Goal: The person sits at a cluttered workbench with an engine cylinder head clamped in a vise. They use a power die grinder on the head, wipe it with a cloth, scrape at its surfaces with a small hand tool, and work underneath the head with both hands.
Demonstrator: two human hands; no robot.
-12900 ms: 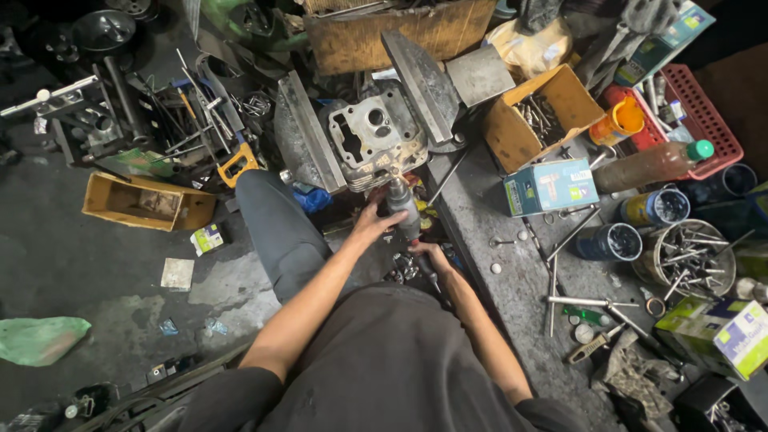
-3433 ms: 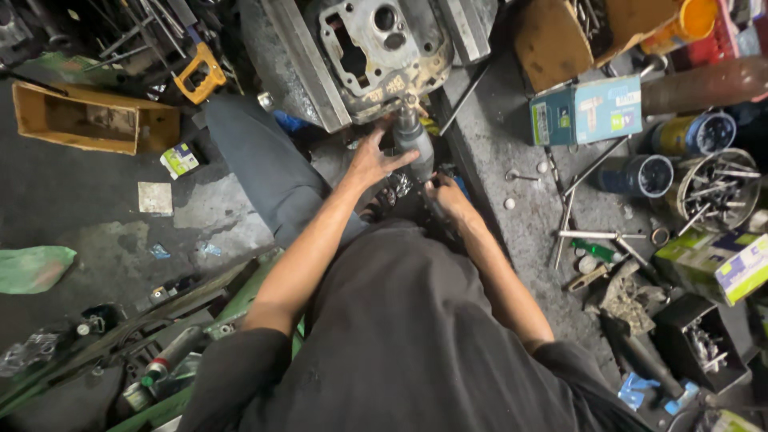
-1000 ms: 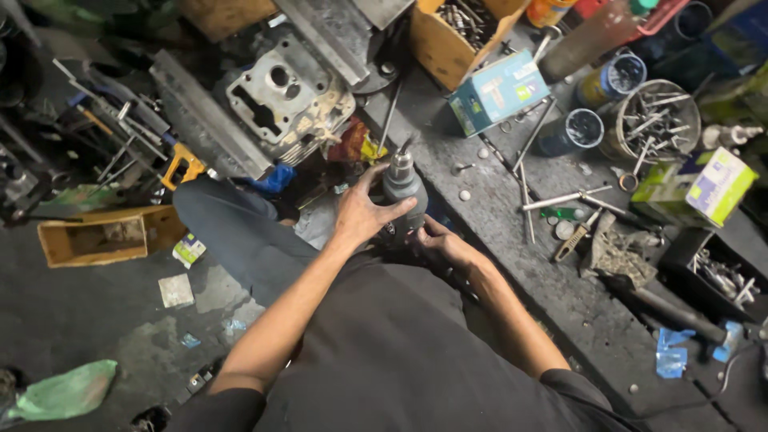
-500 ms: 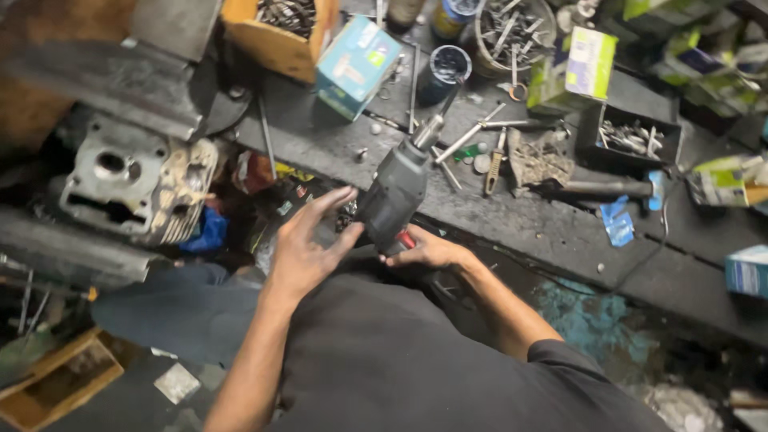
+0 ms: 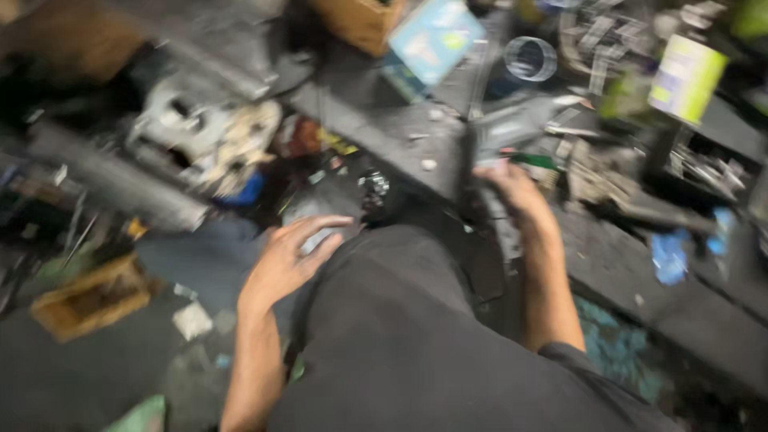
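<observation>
frame heavily blurred; items listed l to r.
- wooden box [image 5: 92, 298]: low at l edge, on dark floor, w/ a pale scrap of paper [image 5: 192, 320] just beside it.
- engine casing [image 5: 204, 140]: pale metal block w/ round holes, upper l, laid among long metal bars.
- left hand [image 5: 290, 260]: seen at centre-l, fingers spread wide, laid over a grey part [image 5: 316, 228] at the knee; whether the part is gripped cannot be told, too blurred.
- dark trousers [image 5: 400, 320]: fill lower centre.
- small shiny metal piece [image 5: 374, 184]: just above the knee, near bench edge.
- light blue carton [image 5: 436, 36]: top centre, beside a brown box [image 5: 360, 20].
- right hand [image 5: 512, 188]: reached out to the bench [image 5: 624, 264], fingers closed at a dark tool [image 5: 512, 132]; grip appears closed, detail smeared.
- clear round rim [image 5: 530, 58]: behind the tool.
- yellow-green box [image 5: 686, 76]: upper r.
- blue scrap [image 5: 668, 256]: on bench, r of forearm.
</observation>
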